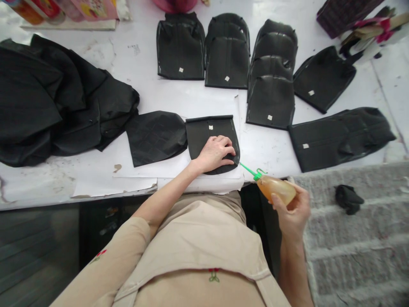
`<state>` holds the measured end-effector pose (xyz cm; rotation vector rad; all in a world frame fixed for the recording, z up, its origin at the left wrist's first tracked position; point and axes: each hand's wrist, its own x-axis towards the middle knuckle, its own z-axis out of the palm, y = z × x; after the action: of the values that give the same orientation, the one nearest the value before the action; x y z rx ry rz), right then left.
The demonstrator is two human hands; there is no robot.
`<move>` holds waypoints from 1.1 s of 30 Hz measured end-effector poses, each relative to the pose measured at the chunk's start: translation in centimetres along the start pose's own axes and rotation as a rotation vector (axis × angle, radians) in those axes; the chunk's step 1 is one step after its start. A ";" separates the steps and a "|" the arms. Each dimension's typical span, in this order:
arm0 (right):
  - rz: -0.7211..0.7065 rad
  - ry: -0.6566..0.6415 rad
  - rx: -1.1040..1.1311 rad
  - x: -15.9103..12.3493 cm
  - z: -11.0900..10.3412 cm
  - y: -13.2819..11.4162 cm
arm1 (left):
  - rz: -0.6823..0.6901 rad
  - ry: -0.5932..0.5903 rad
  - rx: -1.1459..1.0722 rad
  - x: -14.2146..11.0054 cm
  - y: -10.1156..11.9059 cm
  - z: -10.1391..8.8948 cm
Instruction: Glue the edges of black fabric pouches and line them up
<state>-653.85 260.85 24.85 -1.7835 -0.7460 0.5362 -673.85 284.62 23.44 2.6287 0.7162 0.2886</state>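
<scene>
My left hand [216,152] lies palm down, fingers curled and pressing, on a small black leather piece [204,132] with a white tag, at the table's front edge. My right hand [291,212] is closed round an amber glue bottle [276,189] with a green nozzle. The nozzle tip points at the right lower edge of that piece, close to my left fingertips. A second black quilted piece [155,136] lies just left of it on white paper [143,168].
Several black pieces with white tags lie in rows farther back [227,64] and to the right [340,136]. A heap of black material [47,102] fills the left side. Coloured packaging [358,21] sits at the far right, a grey woven mat [358,238] below the table edge.
</scene>
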 end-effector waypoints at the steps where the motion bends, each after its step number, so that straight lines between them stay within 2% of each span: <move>1: -0.031 -0.022 -0.031 -0.2 0.1 0.1 | 0.004 0.008 -0.008 -0.1 -0.1 0.1; 4: -0.098 -0.070 -0.093 -0.5 0.5 0.2 | 0.010 0.020 -0.027 -0.3 -0.3 0.2; 11: -0.138 -0.083 -0.243 -0.5 1.3 0.0 | 0.005 0.026 -0.056 -0.4 -0.4 0.3; 23: -0.413 -0.070 -0.473 -0.9 0.7 0.4 | -0.024 0.025 -0.050 -0.3 0.0 0.4; 33: -0.334 -0.064 -0.461 -1.2 1.1 0.3 | -0.015 0.055 -0.051 -0.4 -0.2 0.7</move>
<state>-655.35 260.61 24.21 -2.0059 -1.2616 0.2046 -674.07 284.39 22.71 2.5748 0.7371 0.3717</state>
